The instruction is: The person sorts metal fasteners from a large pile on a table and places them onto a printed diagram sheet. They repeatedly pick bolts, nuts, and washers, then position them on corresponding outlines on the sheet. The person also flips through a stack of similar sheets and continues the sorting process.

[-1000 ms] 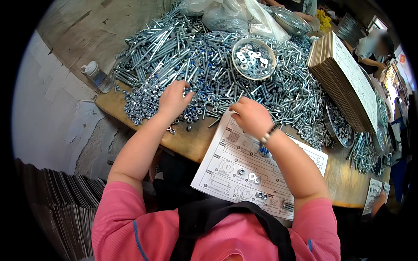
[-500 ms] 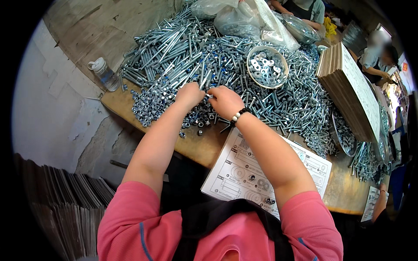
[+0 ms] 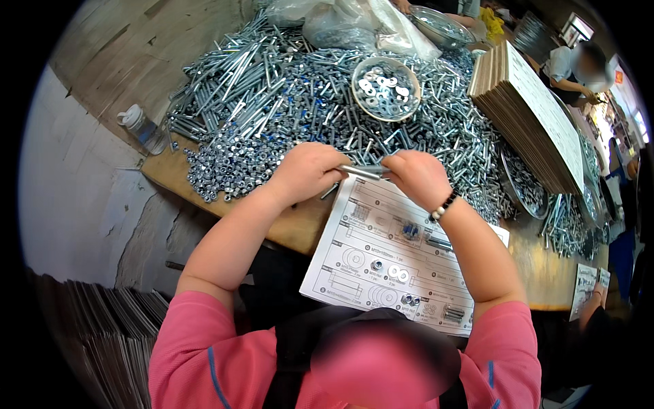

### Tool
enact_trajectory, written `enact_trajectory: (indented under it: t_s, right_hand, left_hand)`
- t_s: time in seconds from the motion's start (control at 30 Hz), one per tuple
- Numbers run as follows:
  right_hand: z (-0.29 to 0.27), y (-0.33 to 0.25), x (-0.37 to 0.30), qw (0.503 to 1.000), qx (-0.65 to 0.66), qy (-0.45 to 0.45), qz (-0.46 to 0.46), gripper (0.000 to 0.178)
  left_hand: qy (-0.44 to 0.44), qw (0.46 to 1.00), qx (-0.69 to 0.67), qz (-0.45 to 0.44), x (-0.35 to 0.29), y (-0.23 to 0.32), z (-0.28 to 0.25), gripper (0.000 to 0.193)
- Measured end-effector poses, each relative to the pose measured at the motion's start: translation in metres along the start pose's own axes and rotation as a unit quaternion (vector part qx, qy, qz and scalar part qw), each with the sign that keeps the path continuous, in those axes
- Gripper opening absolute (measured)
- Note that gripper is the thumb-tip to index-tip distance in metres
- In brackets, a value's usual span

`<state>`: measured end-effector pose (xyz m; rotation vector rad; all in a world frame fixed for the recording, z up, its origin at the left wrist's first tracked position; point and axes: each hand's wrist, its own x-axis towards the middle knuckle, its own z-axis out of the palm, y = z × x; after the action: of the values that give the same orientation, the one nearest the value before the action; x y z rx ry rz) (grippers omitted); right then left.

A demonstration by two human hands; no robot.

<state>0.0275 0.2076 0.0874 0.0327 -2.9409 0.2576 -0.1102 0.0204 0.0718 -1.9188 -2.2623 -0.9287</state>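
Observation:
Silver metal bolts (image 3: 361,171) span the gap between my hands, just above the top edge of a printed sheet (image 3: 323,276). My left hand (image 3: 308,170) is closed round their left end, while the fingers of my right hand (image 3: 419,178) pinch the right end. How many bolts there are, and which hand bears each, is partly hidden by my fingers. On the sheet lie a single nut (image 3: 377,265), two flat washers (image 3: 398,274), a few more nuts (image 3: 410,300), some blue-marked nuts (image 3: 410,230) and short bolts (image 3: 453,313).
A large heap of bolts (image 3: 238,85) covers the table, with loose nuts (image 3: 221,167) at its left. A white bowl of washers (image 3: 355,92) sits in the heap. Around it are a plastic bottle (image 3: 144,131), plastic bags (image 3: 340,27), a cardboard stack (image 3: 524,116) and a co-worker (image 3: 569,75).
Both hands have come away from the heap toward the sheet, the right one moving further right. Bolts now show between them. More of the sheet and its parts is visible.

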Motion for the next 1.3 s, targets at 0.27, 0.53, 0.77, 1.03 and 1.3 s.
enact_trajectory:
  t_s: [0.27,0.53,0.77,1.03,1.3]
  right_hand:
    - [0.030,0.017,-0.082,0.996,-0.014,0.007,0.086,0.012]
    - [0.022,0.044,-0.101,0.991,0.028,0.052,0.120,0.007]
    - [0.022,0.043,-0.103,0.990,0.029,0.034,0.133,0.008]
    - [-0.036,0.001,-0.101,0.971,0.111,0.202,0.058,0.026]
    - [-0.061,0.009,-0.180,0.981,0.034,0.157,0.114,0.011]
  left_hand:
    - [-0.082,0.993,0.053,0.065,0.019,0.019,0.056,0.014]
    - [-0.116,0.993,0.032,-0.005,0.013,0.009,0.045,0.016]
    - [-0.128,0.990,0.026,-0.046,0.018,0.017,0.044,0.014]
    - [-0.079,0.997,-0.002,-0.011,0.046,0.081,0.029,0.014]
    - [-0.097,0.989,0.054,0.094,0.046,0.129,0.047,0.012]
